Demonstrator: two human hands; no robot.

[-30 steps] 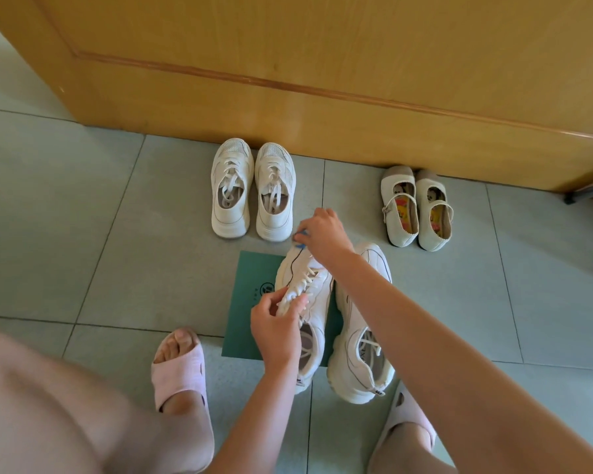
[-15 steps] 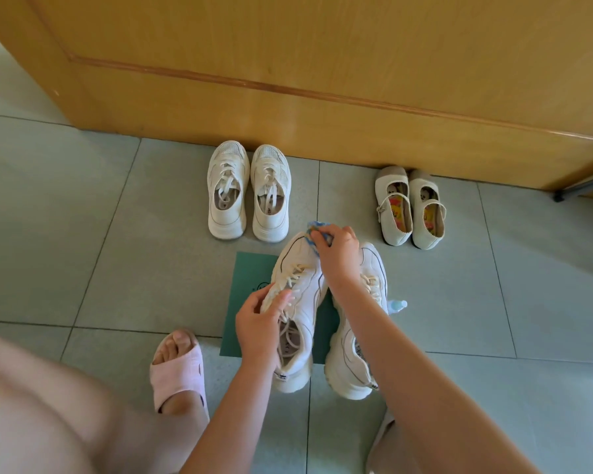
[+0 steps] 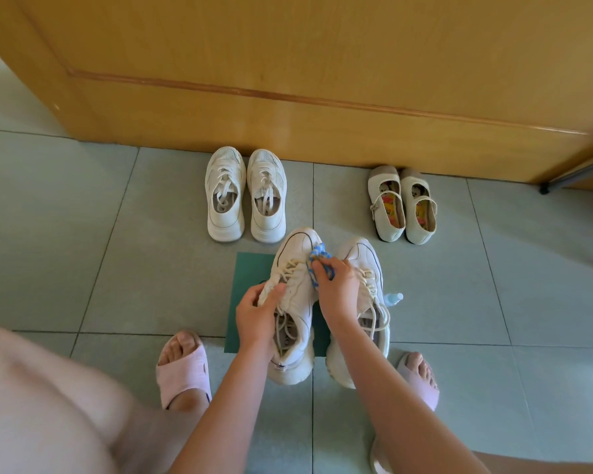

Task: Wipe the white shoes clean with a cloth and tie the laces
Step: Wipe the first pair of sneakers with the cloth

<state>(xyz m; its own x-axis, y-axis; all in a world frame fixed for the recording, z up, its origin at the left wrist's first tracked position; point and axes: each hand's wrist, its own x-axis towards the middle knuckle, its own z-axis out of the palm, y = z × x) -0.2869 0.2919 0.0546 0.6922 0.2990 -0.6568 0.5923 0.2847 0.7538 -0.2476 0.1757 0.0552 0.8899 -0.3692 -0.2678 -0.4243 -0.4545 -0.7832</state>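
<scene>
Two white chunky sneakers stand side by side on a green mat (image 3: 250, 268), toes pointing away from me. My left hand (image 3: 257, 316) grips the left sneaker (image 3: 295, 254) at its side by the loose laces. My right hand (image 3: 336, 285) holds a bunched blue and white cloth (image 3: 317, 256) against the inner side of that sneaker's toe area. The right sneaker (image 3: 360, 254) stands partly hidden behind my right wrist, its laces untied.
A second pair of white sneakers (image 3: 245, 196) and a pair of cream strap shoes (image 3: 403, 203) stand against the wooden door (image 3: 288, 80). A small light-blue bottle tip (image 3: 394, 297) shows beside the right sneaker. My feet in pink slippers (image 3: 182, 367) flank the mat.
My right hand with the cloth has slid from the left sneaker's toe tip back toward me along its inner side. The left hand keeps its hold on the sneaker.
</scene>
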